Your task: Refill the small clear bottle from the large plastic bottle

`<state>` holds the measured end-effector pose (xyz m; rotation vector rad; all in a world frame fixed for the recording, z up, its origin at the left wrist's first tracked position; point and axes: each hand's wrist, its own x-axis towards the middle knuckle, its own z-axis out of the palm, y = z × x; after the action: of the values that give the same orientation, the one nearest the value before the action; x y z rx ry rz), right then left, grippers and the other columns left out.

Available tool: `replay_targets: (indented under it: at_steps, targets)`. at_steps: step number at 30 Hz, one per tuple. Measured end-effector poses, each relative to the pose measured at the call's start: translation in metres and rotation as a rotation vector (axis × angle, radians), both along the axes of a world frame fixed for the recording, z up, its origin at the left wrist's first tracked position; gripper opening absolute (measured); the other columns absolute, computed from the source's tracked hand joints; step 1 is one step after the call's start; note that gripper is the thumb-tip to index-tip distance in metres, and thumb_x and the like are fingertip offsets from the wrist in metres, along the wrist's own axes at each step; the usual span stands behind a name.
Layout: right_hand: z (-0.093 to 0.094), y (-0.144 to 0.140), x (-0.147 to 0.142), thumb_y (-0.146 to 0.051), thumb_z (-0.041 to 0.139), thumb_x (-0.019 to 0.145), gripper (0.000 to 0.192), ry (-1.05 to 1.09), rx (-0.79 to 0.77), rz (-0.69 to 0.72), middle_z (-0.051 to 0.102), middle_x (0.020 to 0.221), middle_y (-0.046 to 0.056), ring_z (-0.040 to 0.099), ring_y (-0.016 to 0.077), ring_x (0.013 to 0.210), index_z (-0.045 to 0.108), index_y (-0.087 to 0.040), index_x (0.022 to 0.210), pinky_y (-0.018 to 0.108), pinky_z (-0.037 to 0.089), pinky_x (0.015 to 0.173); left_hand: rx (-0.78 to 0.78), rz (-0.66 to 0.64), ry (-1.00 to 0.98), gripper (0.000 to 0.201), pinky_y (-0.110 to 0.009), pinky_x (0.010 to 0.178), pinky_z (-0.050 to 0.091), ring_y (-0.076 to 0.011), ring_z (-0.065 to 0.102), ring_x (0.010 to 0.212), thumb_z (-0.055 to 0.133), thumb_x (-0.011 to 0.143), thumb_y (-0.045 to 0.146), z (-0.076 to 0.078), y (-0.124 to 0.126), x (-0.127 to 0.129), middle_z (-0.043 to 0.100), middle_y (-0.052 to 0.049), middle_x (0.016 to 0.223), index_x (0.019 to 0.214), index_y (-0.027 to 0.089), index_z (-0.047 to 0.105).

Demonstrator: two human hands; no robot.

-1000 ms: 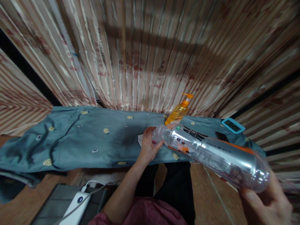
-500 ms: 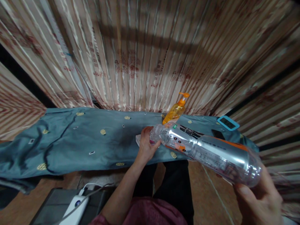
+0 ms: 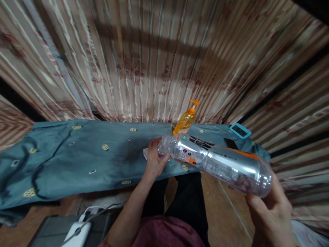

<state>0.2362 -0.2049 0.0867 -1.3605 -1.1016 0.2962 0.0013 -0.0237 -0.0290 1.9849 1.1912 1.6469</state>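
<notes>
Lying tilted, unchanged: clear plastic bottle (image 3: 218,163), base gripped by right hand (image 3: 272,216), neck apparently pinched by left hand (image 3: 154,161); orange pump bottle (image 3: 183,121) at table's far edge.

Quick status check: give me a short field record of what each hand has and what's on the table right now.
left hand: left hand grips the neck end of the clear plastic bottle
right hand: right hand holds the bottle's base
bottle pose: lying nearly level, neck pointing left, above the table edge
bottle label: silver with orange and black print
table cover: blue-grey cloth with small round gold motifs
behind bottle: orange pump dispenser bottle, upright
far right on cloth: flat device with a light blue frame
backdrop: striped beige curtain
</notes>
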Motion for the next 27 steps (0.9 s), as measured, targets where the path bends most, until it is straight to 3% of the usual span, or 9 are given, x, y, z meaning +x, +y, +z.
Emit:
replay_targets:
  at_steps: [9,15,22,27]
  targets:
    - [0.0019,0.0031,-0.0013,-0.045,0.084,0.072,0.078,-0.017,0.026,0.023,0.056,0.151,0.007,0.048,0.0318,0.143,0.058,-0.027,0.144,0.052,0.030,0.122,0.001,-0.003,0.019,0.066,-0.050,0.106,0.052,-0.0315,0.061,0.123,0.075,0.086,0.033,-0.0005,0.0005,-0.0010,0.060,-0.013,0.133,0.144,0.022,0.045]
    - [0.0022,0.0034,-0.0003,-0.043,0.085,0.072,0.078,-0.023,0.020,0.026,0.056,0.151,0.005,0.048,0.0287,0.143,0.059,-0.029,0.144,0.043,0.035,0.119,0.002,-0.003,0.031,0.064,-0.050,0.105,0.052,-0.0312,0.061,0.122,0.074,0.087,0.033,-0.0003,0.0008,-0.0012,0.059,-0.013,0.132,0.142,0.021,0.046]
    - [0.0020,0.0011,-0.0015,-0.046,0.085,0.072,0.078,0.013,-0.013,0.000,0.054,0.153,0.008,0.043,0.0387,0.146,0.058,-0.030,0.144,0.066,0.021,0.122,0.030,-0.016,0.016,0.061,-0.049,0.105,0.053,-0.0306,0.061,0.122,0.073,0.089,0.034,0.0013,-0.0002,-0.0006,0.059,-0.013,0.131,0.142,0.021,0.046]
    - [0.0024,-0.0002,-0.0061,-0.043,0.086,0.069,0.081,0.047,-0.020,-0.024,0.054,0.153,0.009,0.044,0.0402,0.145,0.058,-0.030,0.144,0.069,0.020,0.122,0.004,-0.014,0.017,0.064,-0.049,0.106,0.052,-0.0313,0.061,0.124,0.075,0.087,0.031,0.0011,-0.0012,-0.0002,0.059,-0.013,0.132,0.142,0.022,0.045]
